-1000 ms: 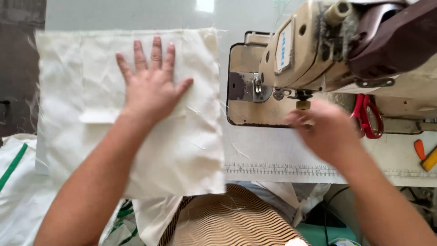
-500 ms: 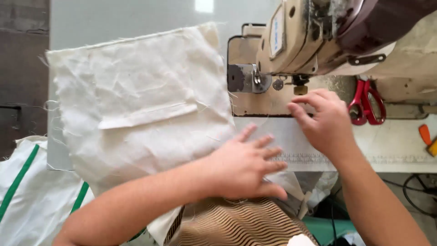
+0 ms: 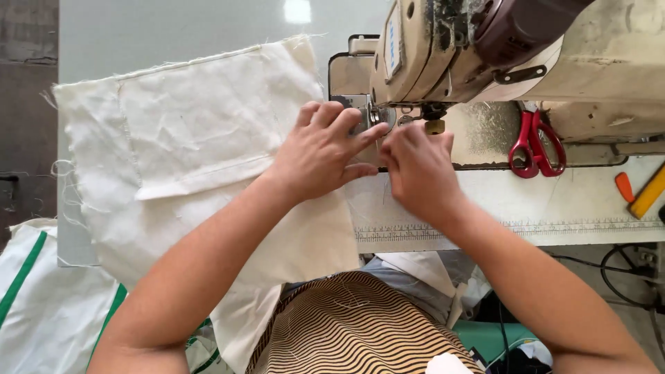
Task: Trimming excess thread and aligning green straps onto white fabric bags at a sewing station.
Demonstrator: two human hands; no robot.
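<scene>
Fingertips crowd the sewing machine [image 3: 443, 48] needle.
Left hand [image 3: 322, 149] and right hand [image 3: 415, 170] press cream cloth [image 3: 194, 145] flat, gripping nothing; 12 o'clock creep risks a prick.

Red scissors [image 3: 537, 144] lie near an orange-yellow tool [image 3: 641, 192].

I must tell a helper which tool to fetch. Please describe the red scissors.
Start at the cream sewing machine. Under its arm, right of the right hand, lie the scissors. Their red loop handles set them apart from the orange tools farther right.
</scene>
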